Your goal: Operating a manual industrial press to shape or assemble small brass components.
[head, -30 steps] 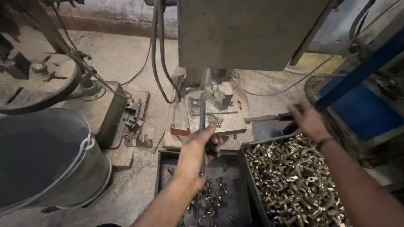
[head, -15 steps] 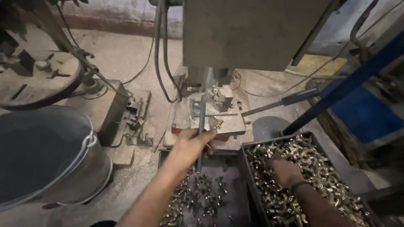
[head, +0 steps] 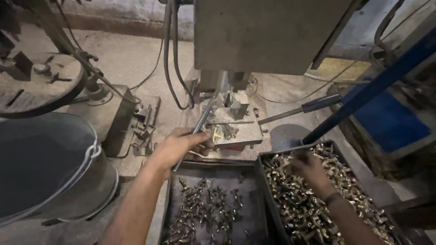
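Left hand (head: pixel 179 147) clamped on thin metal rod (head: pixel 200 122). Right hand (head: pixel 311 172) fingers apart among brass fittings (head: pixel 345 199): small, hard, probably slippery; pinch one by its body.

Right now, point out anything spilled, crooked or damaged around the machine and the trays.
Nothing stands out. The brass fittings stay inside the right tray and the left tray. The left hand holds a metal rod; the right hand rests in the fittings.

Slanted metal lever (head: pixel 205 113); heaped brass fittings (head: pixel 290 190)
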